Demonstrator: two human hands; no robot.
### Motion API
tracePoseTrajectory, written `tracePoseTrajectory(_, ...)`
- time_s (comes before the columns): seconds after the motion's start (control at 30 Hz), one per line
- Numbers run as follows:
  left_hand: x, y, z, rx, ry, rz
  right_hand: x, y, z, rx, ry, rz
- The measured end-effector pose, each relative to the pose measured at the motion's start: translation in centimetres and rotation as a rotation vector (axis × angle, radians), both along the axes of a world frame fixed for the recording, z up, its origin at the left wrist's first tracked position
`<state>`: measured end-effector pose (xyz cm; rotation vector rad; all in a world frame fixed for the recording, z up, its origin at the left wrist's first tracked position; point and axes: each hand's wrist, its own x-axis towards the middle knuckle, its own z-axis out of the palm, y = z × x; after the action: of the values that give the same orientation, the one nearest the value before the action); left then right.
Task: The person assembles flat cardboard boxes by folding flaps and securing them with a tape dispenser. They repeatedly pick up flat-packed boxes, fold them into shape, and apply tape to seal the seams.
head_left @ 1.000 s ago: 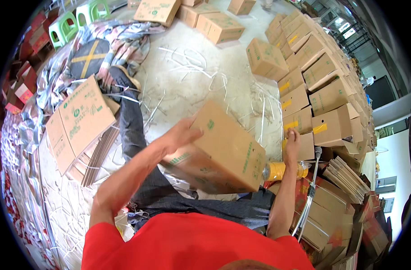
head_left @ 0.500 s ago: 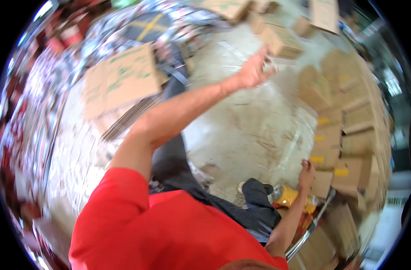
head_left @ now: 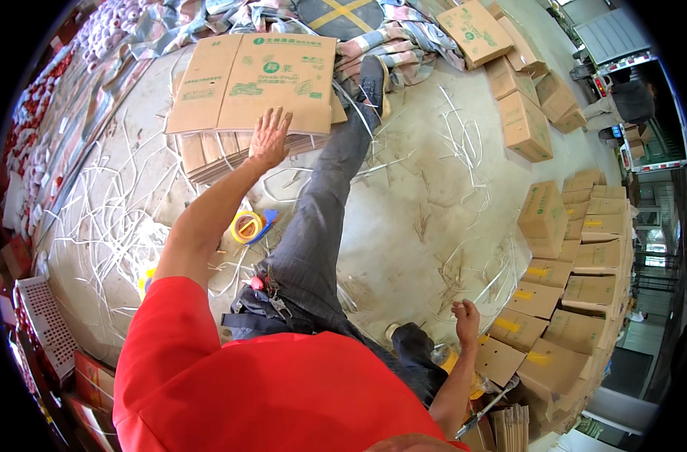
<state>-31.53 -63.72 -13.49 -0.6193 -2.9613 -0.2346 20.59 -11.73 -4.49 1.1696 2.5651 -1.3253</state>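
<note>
My left hand (head_left: 269, 137) reaches forward with fingers spread and rests on the near edge of the top flattened cardboard box (head_left: 253, 81), which lies on a stack of flat cartons (head_left: 215, 154). My right hand (head_left: 465, 313) hangs low at my right side, fingers loosely apart and holding nothing, just above a taped brown box (head_left: 501, 355). A yellow tape dispenser (head_left: 248, 226) with a blue handle lies on the floor beside my left leg (head_left: 321, 218).
Rows of assembled, taped cartons (head_left: 577, 264) stand along the right. More closed boxes (head_left: 524, 124) lie at the far right. White strapping scraps (head_left: 125, 218) litter the concrete floor. A striped tarp (head_left: 403, 38) lies at the top, a white crate (head_left: 46, 324) at the left.
The assembled box I held is gone from my hands. My left arm swung out and now lies on the flat carton stack. My right hand stays low at my side.
</note>
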Motion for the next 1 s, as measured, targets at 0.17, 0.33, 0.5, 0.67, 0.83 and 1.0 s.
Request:
tracePoseTrajectory(0.17, -5.6, 0.2, -2.9, -0.175, 0.014, -0.020, -3.3, -2.8, 1.7, 0.031, -0.077, 0.074)
tracePoseTrajectory(0.33, -8.2, 0.6, -3.8, -0.219, 0.181, -0.082, -3.9, -3.0, 0.4, 0.077, -0.122, 0.138)
tracePoseTrajectory(0.5, -7.5, 0.4, -3.5, -0.241, 0.206, -0.207, -6.1, -2.5, 0.2, 0.162, -0.154, 0.237)
tracePoseTrajectory(0.67, -4.6, 2.2, 3.8, -0.125, 0.381, -0.393, -5.7, -1.8, -0.2, 0.175, -0.091, 0.232)
tracePoseTrajectory(0.83, 2.5, 7.8, 19.1, 0.110, 0.434, -0.624, -10.0, -4.9, 6.3, 0.378, 0.047, 0.334)
tracePoseTrajectory(1.0, 14.0, 20.0, 26.1, 0.092, 0.329, -1.010, -13.3, -9.7, 12.4, 0.707, 0.615, 0.196)
